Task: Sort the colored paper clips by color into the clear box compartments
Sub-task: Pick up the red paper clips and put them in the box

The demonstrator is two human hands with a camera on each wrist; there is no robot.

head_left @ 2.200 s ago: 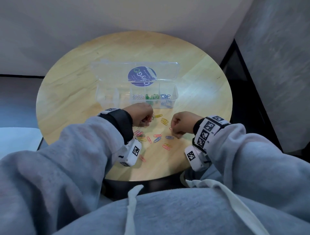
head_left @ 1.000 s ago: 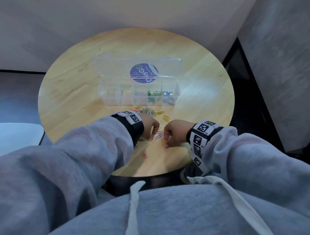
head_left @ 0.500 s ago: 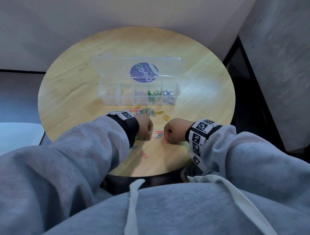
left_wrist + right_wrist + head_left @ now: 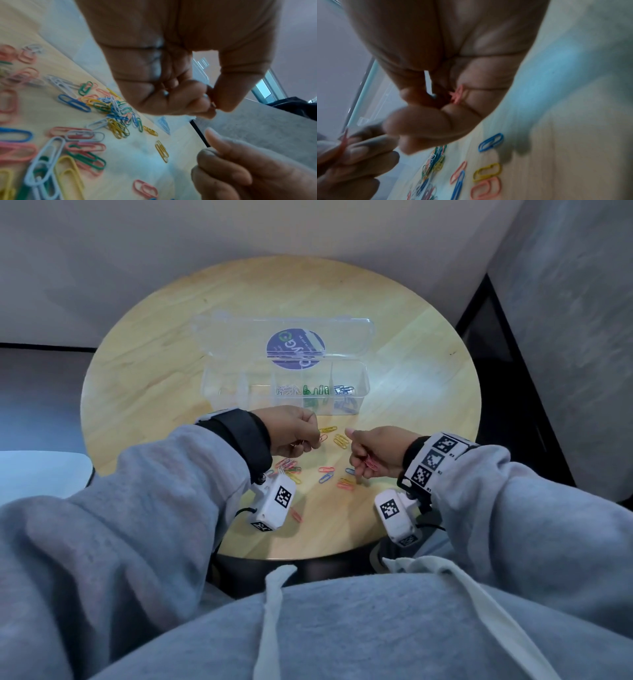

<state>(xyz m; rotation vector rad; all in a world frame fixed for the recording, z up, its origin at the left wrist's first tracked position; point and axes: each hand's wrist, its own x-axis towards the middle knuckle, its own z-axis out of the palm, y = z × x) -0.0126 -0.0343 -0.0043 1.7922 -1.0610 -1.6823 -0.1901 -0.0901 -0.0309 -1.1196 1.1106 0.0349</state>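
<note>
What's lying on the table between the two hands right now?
In the head view, a few yellow clips lie on the bare wood between the left hand and the right hand; one orange clip sits beside the left hand.

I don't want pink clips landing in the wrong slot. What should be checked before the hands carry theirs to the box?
1. Right hand holds pink clips: ok, they show in its curled fingers.
2. Left hand holds a clip: ok, pinched at the fingertips; colour reddish, unclear.
3. Clear box lid open: ok.
4. Free compartment for pink: ok, the left-side compartments look empty.
5. White clips, green clips and blue clips kept apart: ok.
6. All pink clips gathered: not ok, loose clips remain on the table.
</note>
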